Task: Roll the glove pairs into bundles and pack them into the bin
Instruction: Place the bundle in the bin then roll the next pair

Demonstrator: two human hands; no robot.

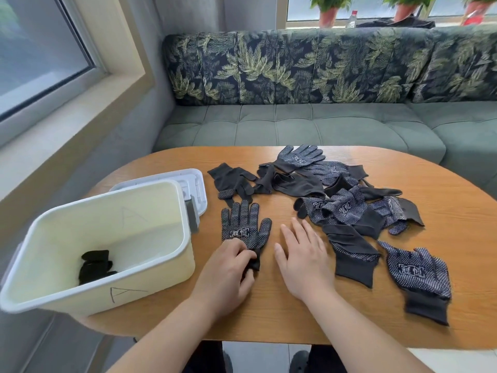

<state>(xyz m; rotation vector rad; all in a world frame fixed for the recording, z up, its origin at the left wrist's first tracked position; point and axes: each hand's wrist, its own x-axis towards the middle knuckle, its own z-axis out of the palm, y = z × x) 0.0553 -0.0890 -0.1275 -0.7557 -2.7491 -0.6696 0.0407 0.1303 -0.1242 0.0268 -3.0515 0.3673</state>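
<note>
Left hand (228,270) and right hand (304,257): bare. Forearms (357,327) rearward of the grip: bare to the frame edge. Below and behind the grip: dark trousers (325,358), and dark shoes (298,359) with rounded toes.

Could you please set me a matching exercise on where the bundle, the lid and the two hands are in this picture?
1. rolled bundle
2. lid
3. left hand
4. right hand

a. open, holding nothing
b. inside the bin
c. pinches the cuff of the flat glove
d. on the table, behind the bin

Pairs: 1-b, 2-d, 3-c, 4-a.
</note>
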